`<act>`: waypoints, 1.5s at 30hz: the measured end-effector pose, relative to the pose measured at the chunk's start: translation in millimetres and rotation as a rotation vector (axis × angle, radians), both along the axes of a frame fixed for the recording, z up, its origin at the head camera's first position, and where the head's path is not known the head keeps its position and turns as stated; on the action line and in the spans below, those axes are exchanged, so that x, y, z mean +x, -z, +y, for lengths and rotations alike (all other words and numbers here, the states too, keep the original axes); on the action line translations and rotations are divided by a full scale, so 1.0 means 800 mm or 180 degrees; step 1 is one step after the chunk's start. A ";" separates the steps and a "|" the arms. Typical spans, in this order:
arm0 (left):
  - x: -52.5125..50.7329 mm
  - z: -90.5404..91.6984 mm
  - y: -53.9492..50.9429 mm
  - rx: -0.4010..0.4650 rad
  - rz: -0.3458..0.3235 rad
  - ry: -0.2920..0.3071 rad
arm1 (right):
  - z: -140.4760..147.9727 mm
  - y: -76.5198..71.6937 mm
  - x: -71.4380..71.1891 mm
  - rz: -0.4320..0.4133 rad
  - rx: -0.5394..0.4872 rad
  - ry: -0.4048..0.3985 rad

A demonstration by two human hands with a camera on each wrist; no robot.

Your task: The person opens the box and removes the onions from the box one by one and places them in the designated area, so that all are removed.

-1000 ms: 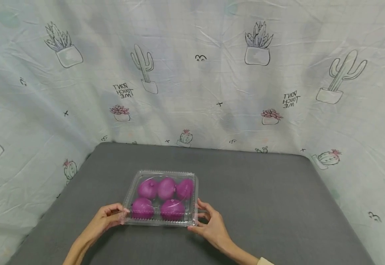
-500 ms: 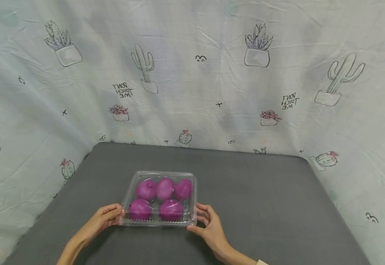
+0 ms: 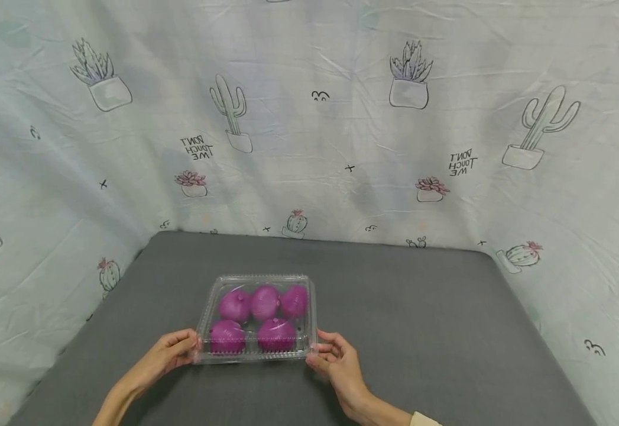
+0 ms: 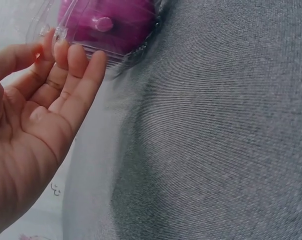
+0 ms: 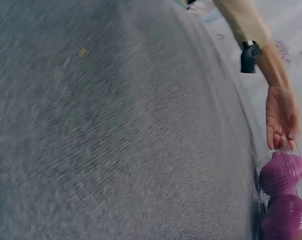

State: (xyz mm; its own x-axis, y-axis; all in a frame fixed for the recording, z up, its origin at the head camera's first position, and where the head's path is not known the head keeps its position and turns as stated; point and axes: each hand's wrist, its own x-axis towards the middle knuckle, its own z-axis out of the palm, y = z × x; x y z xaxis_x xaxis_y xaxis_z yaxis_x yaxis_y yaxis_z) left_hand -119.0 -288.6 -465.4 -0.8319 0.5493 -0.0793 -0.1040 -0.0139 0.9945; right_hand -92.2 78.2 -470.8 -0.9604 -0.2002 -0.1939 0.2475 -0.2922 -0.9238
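A clear plastic clamshell box (image 3: 250, 358) sits on the grey surface, its see-through lid over several purple onions (image 3: 276, 335). At its near left corner my left hand (image 3: 167, 355) pinches the rim between thumb and fingers. My right hand (image 3: 343, 370) grips the near right corner, thumb at the front and fingers along the side. Close up in the left wrist view, the left fingertips (image 4: 77, 61) lie against the box edge beside one onion (image 4: 108, 22). In the right wrist view my left hand (image 5: 282, 116) appears beyond the onions; the right hand is almost wholly out of that frame.
Grey cloth (image 3: 421, 331) covers the flat surface around the box. A pale curtain (image 3: 309, 136) printed with cacti hangs behind it and along both sides. A dark wrist device (image 5: 249, 57) is strapped to the left arm.
The box and both hands appear slightly farther left, as the view shifts a little too. My right thumb has moved in against the box's near right corner.
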 end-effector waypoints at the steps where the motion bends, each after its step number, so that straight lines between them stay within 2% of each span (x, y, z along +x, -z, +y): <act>1: 0.000 0.000 0.000 -0.0019 -0.0029 0.0007 | -0.001 0.000 0.000 -0.0020 -0.0021 0.0017; 10: -0.001 -0.002 0.002 -0.0073 -0.0099 0.0052 | -0.009 -0.003 0.001 -0.0453 -0.0377 0.0181; 14: -0.004 -0.002 0.001 -0.0112 -0.0102 0.0065 | -0.010 -0.003 0.001 -0.0493 -0.0479 0.0319; 18: -0.005 -0.002 0.001 -0.0118 -0.0128 0.0104 | -0.009 -0.004 0.000 -0.0494 -0.0476 0.0335; 24: -0.005 -0.001 0.000 -0.0144 -0.0115 0.0099 | -0.008 -0.004 -0.004 -0.0466 -0.0432 0.0188; 30: -0.006 0.002 0.000 -0.0102 -0.0074 0.0090 | -0.008 -0.001 -0.003 -0.0465 -0.0439 0.0165; 34: -0.006 0.002 0.001 -0.0049 -0.0052 0.0071 | -0.008 0.001 -0.002 -0.0463 -0.0412 0.0227; 40: -0.006 0.002 0.001 -0.0082 -0.0060 -0.0001 | -0.012 0.007 -0.001 -0.0332 -0.0179 0.0434; 45: -0.008 0.003 0.001 -0.0103 -0.0039 0.0019 | -0.016 0.007 0.001 -0.0292 -0.0166 0.0599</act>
